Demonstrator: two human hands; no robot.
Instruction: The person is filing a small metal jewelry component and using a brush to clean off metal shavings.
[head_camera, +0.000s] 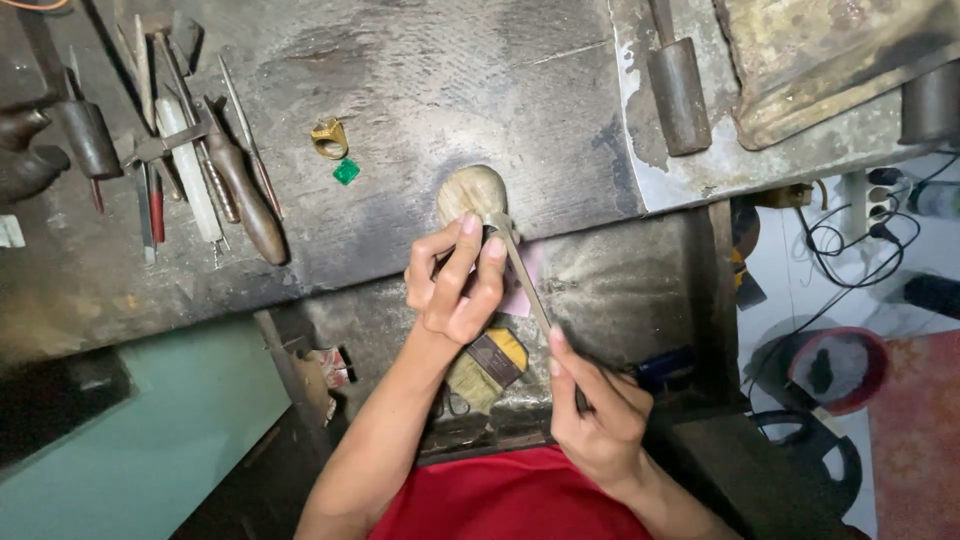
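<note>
The left hand (455, 285) is closed around a small piece pressed against the round wooden peg (473, 193) at the front edge of the dark, worn wooden counter (420, 80). The piece is too small and too covered by fingers to tell what it is. The right hand (600, 410) grips a thin metal file (527, 285), and its tip rests right at the left fingers.

The file could slip off the small piece and scrape the left fingertips, because they sit just beside the file's tip. The piece could also pop loose and fall. Below the peg is a lower tray (620, 280) with a flat yellow-bristle brush (487, 368) in it, so a dropped piece may land there, but to the right the floor is open and full of black cables (850, 250).

A gold ring (329, 139) and a small green cut stone (346, 171) lie on the counter near the peg, apart from the hands. A wide swing of the elbow could knock them. A row of wooden-handled tools (200, 160) lies well to the left. There is open room between the peg and the ring, and little room low down near the person's red shirt (510, 500).
</note>
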